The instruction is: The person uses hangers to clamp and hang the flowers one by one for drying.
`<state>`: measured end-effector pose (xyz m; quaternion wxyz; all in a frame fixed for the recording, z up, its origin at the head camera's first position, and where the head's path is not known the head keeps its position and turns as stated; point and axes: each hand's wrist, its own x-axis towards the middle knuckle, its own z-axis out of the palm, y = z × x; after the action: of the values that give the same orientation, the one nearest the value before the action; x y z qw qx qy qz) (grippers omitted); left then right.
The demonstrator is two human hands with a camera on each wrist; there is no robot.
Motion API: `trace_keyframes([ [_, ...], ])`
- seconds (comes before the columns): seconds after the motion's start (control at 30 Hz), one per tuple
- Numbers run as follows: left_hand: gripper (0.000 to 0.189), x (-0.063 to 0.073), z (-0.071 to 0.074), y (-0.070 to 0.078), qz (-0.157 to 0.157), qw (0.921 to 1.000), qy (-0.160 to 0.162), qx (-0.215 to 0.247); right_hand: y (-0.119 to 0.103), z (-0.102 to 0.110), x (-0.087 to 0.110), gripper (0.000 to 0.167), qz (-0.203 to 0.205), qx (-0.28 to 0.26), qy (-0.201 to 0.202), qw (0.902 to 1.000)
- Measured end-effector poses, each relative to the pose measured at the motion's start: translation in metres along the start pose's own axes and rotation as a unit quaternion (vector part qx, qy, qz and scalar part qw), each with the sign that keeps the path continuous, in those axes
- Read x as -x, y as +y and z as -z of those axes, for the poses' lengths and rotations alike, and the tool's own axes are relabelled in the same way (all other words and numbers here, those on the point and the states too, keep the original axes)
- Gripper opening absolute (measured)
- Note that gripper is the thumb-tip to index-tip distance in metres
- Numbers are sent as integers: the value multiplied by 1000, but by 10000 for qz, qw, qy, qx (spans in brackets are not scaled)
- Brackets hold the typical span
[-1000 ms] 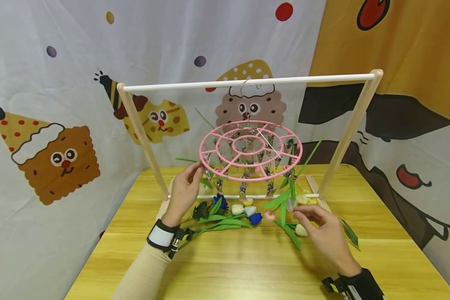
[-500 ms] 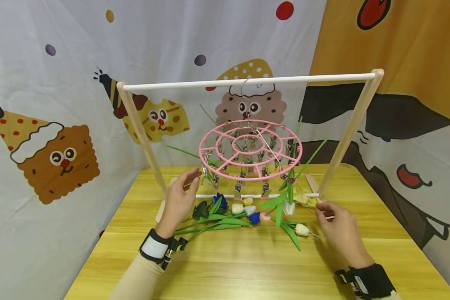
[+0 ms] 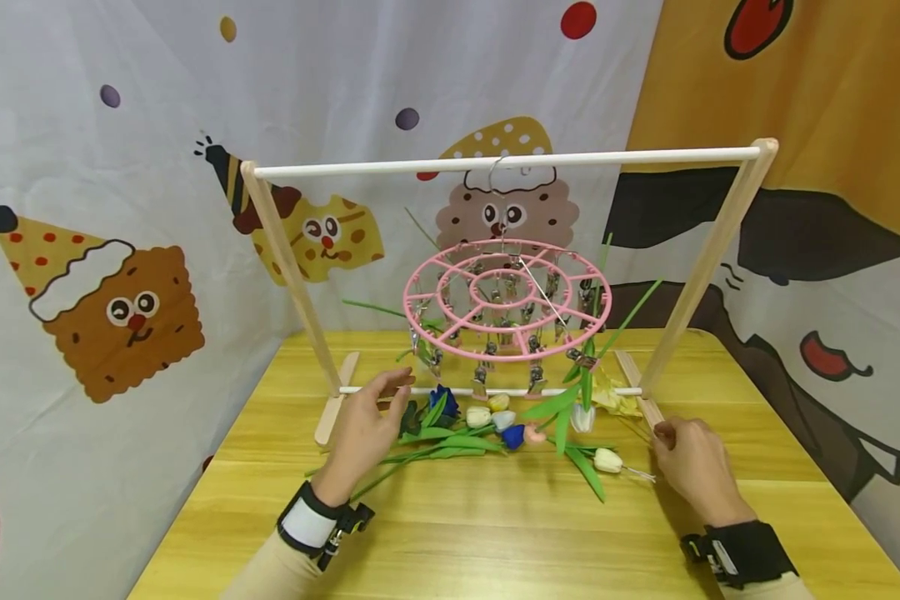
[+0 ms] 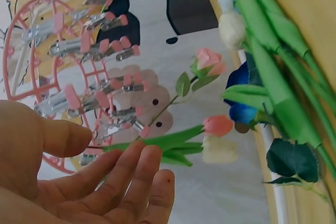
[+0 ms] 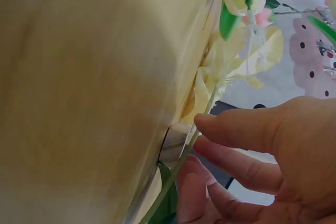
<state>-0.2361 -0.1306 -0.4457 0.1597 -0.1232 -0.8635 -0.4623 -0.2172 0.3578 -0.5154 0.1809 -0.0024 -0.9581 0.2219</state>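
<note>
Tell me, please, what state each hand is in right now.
Left hand: open, fingers loosely spread, holding nothing.
Right hand: thumb and fingers at the yellow flower's stem; whether the grip is closed cannot be told.

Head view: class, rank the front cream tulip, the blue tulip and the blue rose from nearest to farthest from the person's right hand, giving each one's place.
From the right hand:
1. Front cream tulip, on the table, left of the hand.
2. Blue tulip, farther left, around mid-table.
3. Blue rose, farthest left, beside the left hand.
</note>
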Motion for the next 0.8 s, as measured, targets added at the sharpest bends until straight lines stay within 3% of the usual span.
trace_keyframes([
  [0.27,28,14,-10,4,-70,9991,-406,16,1,6,-4,11,-242,152,-466,9985],
  [0.53,23,24,-22,8,-299,9958,-867,-4,0,9,-7,4,-80,309,-637,9975],
  [0.8,24,33,-30,9,-253,9906,-1324,-245,-3,12,-5,6,-136,363,-858,9956],
])
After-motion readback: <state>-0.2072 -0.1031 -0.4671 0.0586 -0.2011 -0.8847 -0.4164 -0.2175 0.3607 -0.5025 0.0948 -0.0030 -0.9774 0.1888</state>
